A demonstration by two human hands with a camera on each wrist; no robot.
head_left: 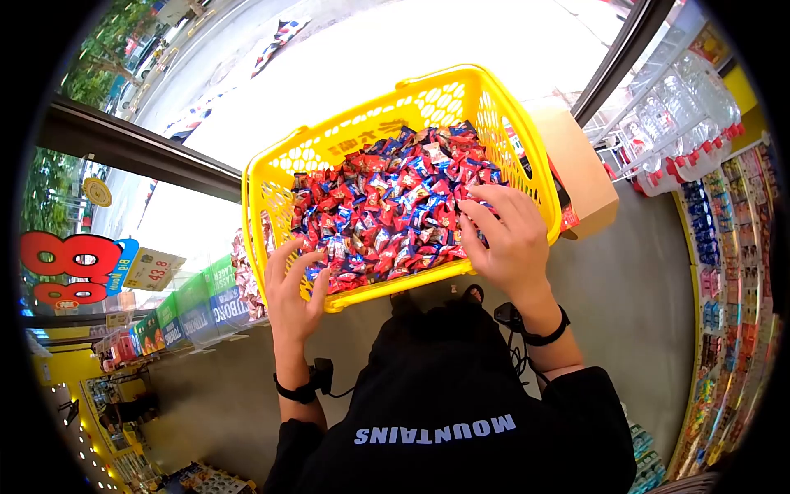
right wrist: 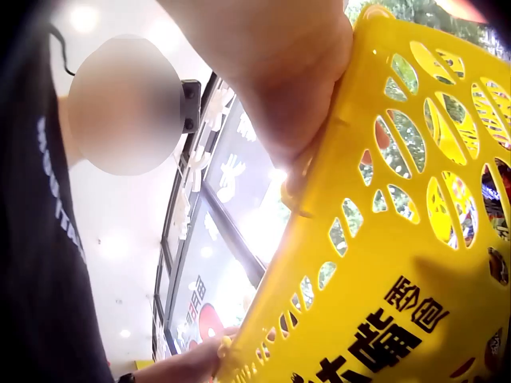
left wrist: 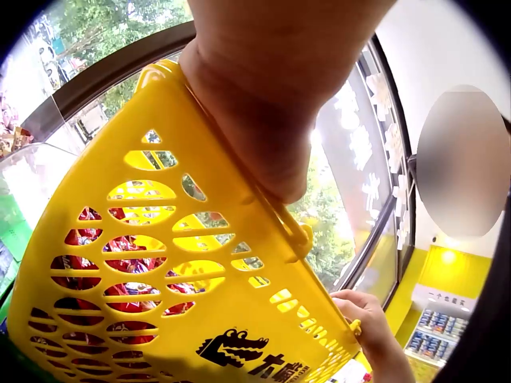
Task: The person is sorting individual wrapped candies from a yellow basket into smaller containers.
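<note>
A yellow perforated plastic basket [head_left: 397, 286] stands in front of the person, heaped with small wrapped candies [head_left: 387, 210] in red and blue. My left hand [head_left: 292, 288] lies over the near left part of the rim, fingers spread and reaching just inside. On the near right side my right hand [head_left: 514, 239] reaches over the rim, its loosely bent fingers over the candies and thumb apart from the index finger. No candy shows between the fingers of either hand. Both wrist views show the basket's outer wall [left wrist: 152, 231] with dark printing; there the rim hides the fingertips.
A brown cardboard box [head_left: 588, 185] stands just right of the basket. Green and blue drink cartons [head_left: 189, 309] line the window at left. Bottled water [head_left: 683, 107] is stacked at the far right, above shelves of packaged goods [head_left: 732, 272]. Grey floor [head_left: 634, 305] shows behind the basket.
</note>
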